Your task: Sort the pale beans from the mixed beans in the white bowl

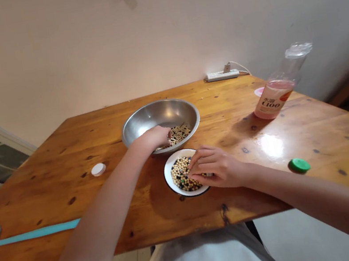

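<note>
My left hand (157,137) reaches into a wide stainless steel bowl (139,123). Its fingers curl down at a layer of mixed pale and dark beans (180,134) on the bowl's near right side; whatever they pinch is hidden. Just in front stands a small white bowl (169,181) with a dark rim, filled with pale and dark beans (182,174) and a few green bits. Over its right side, my right hand (213,166) has its fingertips drawn together at the beans. Anything between those fingertips is too small to make out.
A tilted-looking clear bottle (270,98) of pink drink stands at right, near a green cap (298,165). At left lie a white lid (98,169) and a turquoise fly swatter-like object (37,232). A power strip (223,75) sits against the wall.
</note>
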Tool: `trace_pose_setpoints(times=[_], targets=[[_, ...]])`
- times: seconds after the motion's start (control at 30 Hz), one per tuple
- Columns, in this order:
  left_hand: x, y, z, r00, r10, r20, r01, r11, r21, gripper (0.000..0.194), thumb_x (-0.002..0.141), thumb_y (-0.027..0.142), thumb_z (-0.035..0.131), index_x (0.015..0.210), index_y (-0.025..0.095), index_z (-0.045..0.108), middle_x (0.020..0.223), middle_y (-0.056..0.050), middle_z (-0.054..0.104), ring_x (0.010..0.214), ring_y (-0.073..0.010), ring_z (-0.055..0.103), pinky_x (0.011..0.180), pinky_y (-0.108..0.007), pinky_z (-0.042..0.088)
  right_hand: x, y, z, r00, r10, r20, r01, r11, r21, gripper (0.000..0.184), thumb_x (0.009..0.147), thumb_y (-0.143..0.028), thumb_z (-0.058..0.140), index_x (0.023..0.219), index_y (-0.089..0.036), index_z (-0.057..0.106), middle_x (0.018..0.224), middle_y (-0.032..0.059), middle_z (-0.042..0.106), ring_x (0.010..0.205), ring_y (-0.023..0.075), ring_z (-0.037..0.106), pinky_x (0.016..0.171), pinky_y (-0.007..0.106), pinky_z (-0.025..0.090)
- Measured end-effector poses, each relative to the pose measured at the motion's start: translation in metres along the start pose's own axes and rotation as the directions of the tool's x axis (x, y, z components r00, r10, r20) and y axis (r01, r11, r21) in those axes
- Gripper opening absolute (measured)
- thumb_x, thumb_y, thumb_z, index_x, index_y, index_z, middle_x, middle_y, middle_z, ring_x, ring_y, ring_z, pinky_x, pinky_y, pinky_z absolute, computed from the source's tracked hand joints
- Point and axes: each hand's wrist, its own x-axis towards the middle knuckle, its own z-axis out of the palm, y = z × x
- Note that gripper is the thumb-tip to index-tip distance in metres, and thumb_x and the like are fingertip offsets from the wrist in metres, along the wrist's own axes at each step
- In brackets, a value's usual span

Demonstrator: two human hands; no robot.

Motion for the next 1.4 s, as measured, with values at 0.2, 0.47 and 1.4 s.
trace_pose_setpoints(times=[0.2, 0.47, 1.4], targets=[[0.000, -0.001, 0.002, 1.000, 0.001, 0.001, -0.001, 0.999, 0.032, 0.033, 0.071, 0.015, 0.058, 0.101, 0.018, 0.070, 0.100, -0.010, 0.073, 0.082, -0.0242, 0.065, 0.065, -0.028, 0.044, -0.001, -0.001, 0.000, 1.000, 0.012, 0.010, -0.012, 1.000, 0.002, 0.012, 0.090, -0.016, 0.060, 0.080, -0.015, 0.068, 0.074, 0.0059, 0.075, 0.077, 0.0185, 0.067, 0.069, 0.033, 0.053], [-0.008, 0.009, -0.006, 1.000, 0.006, -0.006, -0.006, 0.998, 0.056, 0.029, 0.072, 0.016, 0.058, 0.095, 0.018, 0.075, 0.098, -0.012, 0.075, 0.076, -0.0226, 0.066, 0.063, -0.027, 0.042, 0.000, -0.003, -0.001, 1.000, -0.004, 0.025, 0.003, 1.000, 0.026, 0.011, 0.090, -0.015, 0.059, 0.084, -0.016, 0.068, 0.075, 0.0055, 0.074, 0.078, 0.0184, 0.065, 0.069, 0.033, 0.053], [-0.101, 0.034, 0.052, 0.330, -0.068, -0.941, -0.504, 0.830, -0.237, 0.003, 0.084, 0.023, 0.067, 0.082, 0.021, 0.067, 0.078, -0.001, 0.074, 0.074, -0.0149, 0.067, 0.072, -0.028, 0.052, -0.007, -0.002, -0.005, 0.901, 0.433, -0.020, -0.405, 0.857, 0.318, 0.042, 0.100, -0.035, 0.040, 0.064, -0.018, 0.052, 0.066, 0.0028, 0.055, 0.065, 0.0149, 0.055, 0.061, 0.027, 0.045]])
